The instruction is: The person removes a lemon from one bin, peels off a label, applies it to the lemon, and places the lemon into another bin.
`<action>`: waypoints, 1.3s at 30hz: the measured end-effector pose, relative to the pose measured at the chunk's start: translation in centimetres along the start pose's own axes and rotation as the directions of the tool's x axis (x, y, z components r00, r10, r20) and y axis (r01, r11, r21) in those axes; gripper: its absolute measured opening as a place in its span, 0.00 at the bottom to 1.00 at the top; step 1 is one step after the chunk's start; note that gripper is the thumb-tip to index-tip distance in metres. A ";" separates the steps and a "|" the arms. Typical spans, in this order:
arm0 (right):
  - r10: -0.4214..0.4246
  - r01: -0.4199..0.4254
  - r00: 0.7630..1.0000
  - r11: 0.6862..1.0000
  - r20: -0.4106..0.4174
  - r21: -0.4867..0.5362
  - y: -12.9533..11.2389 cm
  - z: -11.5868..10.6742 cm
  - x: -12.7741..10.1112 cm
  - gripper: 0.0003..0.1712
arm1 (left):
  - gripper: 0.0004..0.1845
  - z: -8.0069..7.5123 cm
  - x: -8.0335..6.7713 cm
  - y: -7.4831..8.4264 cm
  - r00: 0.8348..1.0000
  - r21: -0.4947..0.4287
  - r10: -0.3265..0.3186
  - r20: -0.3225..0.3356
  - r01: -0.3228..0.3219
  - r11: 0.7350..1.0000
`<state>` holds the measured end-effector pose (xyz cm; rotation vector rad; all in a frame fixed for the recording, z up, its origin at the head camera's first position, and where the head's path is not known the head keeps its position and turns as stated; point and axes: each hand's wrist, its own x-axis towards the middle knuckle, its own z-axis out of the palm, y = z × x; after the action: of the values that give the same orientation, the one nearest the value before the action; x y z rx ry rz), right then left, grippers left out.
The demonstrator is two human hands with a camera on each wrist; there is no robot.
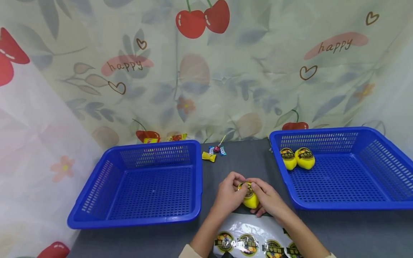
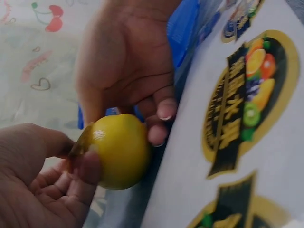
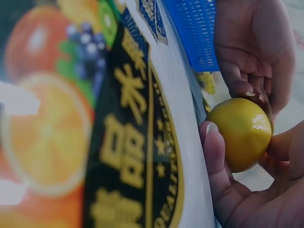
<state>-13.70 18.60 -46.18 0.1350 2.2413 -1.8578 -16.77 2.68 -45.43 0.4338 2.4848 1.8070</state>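
Note:
Both hands hold a yellow lemon (image 1: 251,202) above the table, between the two baskets. A round black and gold fruit sticker (image 1: 249,191) lies on its upper side, its edge standing out a little in the left wrist view. My left hand (image 1: 228,195) grips the lemon's left side, with its thumb and fingertips at the sticker's edge. From the right, my right hand (image 1: 270,199) curls round the lemon, thumb on top by the sticker and fingers underneath. Just below the hands lies a glossy white sheet (image 1: 240,223) of the same stickers, partly covered by the right forearm.
A blue basket (image 1: 135,223) stands at the left. Another blue basket (image 1: 348,205) at the right holds two stickered lemons (image 1: 304,159). Toward the back lie a yellow wrapped candy (image 1: 208,156), a red lollipop (image 1: 217,149) and small blue packets (image 1: 223,151). A printed curtain hangs behind.

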 end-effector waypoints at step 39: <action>-0.008 0.007 0.999 1.000 -0.044 -0.019 -0.3 0.6 -0.2 0.21 | 0.15 -2.5 -0.2 -0.8 0.917 -0.234 -0.173 0.359 0.267 0.935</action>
<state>-13.51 18.00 -45.96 0.1659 2.2904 -1.8549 -17.21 0.07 -45.37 0.3836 1.9346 1.7814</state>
